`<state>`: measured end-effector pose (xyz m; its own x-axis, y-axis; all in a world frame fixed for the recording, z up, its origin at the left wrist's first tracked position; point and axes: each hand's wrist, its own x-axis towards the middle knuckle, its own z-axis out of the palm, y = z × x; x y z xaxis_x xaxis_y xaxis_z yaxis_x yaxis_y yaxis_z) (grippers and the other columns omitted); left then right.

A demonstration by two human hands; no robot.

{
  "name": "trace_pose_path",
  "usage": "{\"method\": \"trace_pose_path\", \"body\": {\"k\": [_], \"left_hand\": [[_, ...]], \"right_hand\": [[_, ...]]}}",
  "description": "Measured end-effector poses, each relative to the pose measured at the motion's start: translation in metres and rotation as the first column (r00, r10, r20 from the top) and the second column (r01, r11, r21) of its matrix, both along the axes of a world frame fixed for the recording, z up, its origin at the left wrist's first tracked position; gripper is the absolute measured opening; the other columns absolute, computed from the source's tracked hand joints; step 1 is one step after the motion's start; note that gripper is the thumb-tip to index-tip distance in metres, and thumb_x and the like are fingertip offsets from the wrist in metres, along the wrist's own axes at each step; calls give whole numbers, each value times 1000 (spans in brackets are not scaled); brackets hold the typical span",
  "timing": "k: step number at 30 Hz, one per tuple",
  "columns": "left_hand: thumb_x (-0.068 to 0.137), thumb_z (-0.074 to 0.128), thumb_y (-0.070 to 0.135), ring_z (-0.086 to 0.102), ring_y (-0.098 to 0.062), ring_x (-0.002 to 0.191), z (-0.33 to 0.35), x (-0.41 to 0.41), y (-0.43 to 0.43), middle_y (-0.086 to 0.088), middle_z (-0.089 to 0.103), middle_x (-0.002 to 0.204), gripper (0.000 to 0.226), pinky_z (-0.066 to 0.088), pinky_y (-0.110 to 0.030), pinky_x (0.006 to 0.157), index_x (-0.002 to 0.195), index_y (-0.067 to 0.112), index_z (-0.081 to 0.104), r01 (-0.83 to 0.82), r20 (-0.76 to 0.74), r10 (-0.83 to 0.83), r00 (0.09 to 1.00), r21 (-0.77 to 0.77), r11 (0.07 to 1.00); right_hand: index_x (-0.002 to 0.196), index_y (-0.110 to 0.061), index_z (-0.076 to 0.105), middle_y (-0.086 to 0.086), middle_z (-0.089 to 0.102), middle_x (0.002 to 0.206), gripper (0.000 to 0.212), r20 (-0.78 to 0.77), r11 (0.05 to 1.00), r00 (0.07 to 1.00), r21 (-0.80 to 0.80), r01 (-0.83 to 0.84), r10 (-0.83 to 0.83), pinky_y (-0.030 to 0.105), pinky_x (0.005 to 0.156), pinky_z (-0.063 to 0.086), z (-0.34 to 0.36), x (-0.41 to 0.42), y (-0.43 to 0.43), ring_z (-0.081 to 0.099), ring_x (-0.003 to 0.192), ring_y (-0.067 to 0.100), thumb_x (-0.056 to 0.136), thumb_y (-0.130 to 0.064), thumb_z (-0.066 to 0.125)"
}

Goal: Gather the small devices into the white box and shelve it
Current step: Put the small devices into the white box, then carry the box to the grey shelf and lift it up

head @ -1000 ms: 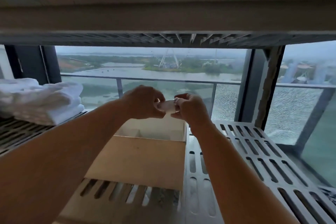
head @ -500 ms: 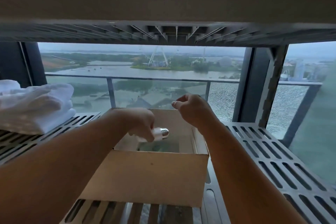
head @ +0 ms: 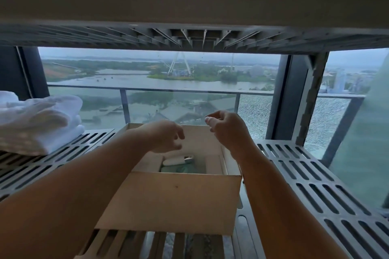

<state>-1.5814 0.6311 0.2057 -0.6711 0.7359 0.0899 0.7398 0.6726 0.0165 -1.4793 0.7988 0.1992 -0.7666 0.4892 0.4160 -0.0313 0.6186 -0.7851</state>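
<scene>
The white box (head: 228, 162) stands open on the slatted shelf, its near flap (head: 172, 202) folded toward me. Inside lies a small white device with a silver tip (head: 177, 160) on something green. My left hand (head: 166, 139) hovers just above the device, fingers loosely curled and holding nothing. My right hand (head: 228, 126) is raised over the box's far right corner, thumb and fingers pinched together; whether anything small sits between them I cannot tell.
Folded white towels (head: 40, 122) lie on the shelf (head: 315, 185) to the left of the box. Another slatted shelf (head: 193, 35) hangs low overhead. Behind the shelf is a window with a railing; a dark post (head: 294, 99) stands at the right rear.
My left hand carried the white device down into the box and let it go. My right hand drew back from the device and stayed raised. The view tilted down.
</scene>
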Motion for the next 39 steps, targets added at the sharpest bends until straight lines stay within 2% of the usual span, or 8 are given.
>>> {"method": "trace_pose_path", "body": {"k": [5,9,13,18,24,27,33,39], "left_hand": [[94,65,41,66,-15,101,3,4,-33,3,73,113,28,53,-34,91,116,24,72,-45,-42,56,998,226,973],[96,63,42,68,-19,97,-4,7,-52,0,75,105,28,53,-35,88,107,19,75,-62,3,67,998,410,910],[98,55,48,68,-19,100,-5,22,-56,0,74,110,34,53,-37,90,107,20,73,-55,8,58,998,492,869],[96,42,58,68,-21,96,-12,63,-62,3,71,111,41,55,-44,86,105,28,69,-1,-189,132,973,568,823],[99,29,56,59,-25,119,-44,115,-85,-1,62,129,52,45,-44,102,123,24,62,20,-374,260,890,601,799],[95,49,53,38,-31,144,-66,136,-95,-11,44,152,58,25,-51,119,142,18,51,16,-439,347,829,639,769],[87,67,59,-1,-35,155,-95,158,-117,-16,-8,169,108,13,-54,124,162,16,3,-186,-139,491,860,810,556],[70,80,65,27,-32,149,-112,138,-134,-14,24,164,135,33,-55,116,160,18,-8,-538,465,303,832,809,237]], "right_hand": [[99,-16,79,6,78,88,16,-85,993,996,-114,28,-37,47,89,58,-5,9,2,73,89,23,91,-22,66],[97,-24,78,-9,74,77,11,-116,996,993,-82,-30,20,25,66,50,-12,24,1,65,69,9,93,-23,68],[97,-30,76,-19,72,83,10,-152,992,987,-107,-72,56,9,66,47,-21,40,-3,65,76,-5,96,-29,66],[108,-30,69,17,70,116,31,-260,939,965,-323,-118,32,52,108,46,-35,69,-17,64,115,32,94,-54,56],[143,-28,49,-4,58,139,83,-311,913,950,-397,-93,-38,26,92,41,-75,108,-48,56,118,7,79,-80,43],[152,-27,37,-1,57,138,92,-234,915,972,-396,-77,-20,40,95,53,-94,123,-58,61,115,14,76,-79,50],[146,-23,37,-2,66,114,95,-166,896,986,-439,-67,-7,23,64,55,-112,133,-81,66,90,5,71,-69,75],[144,-27,35,4,61,128,85,-80,890,988,-449,80,-129,54,96,53,-123,122,-92,63,109,27,77,-57,78]]}}
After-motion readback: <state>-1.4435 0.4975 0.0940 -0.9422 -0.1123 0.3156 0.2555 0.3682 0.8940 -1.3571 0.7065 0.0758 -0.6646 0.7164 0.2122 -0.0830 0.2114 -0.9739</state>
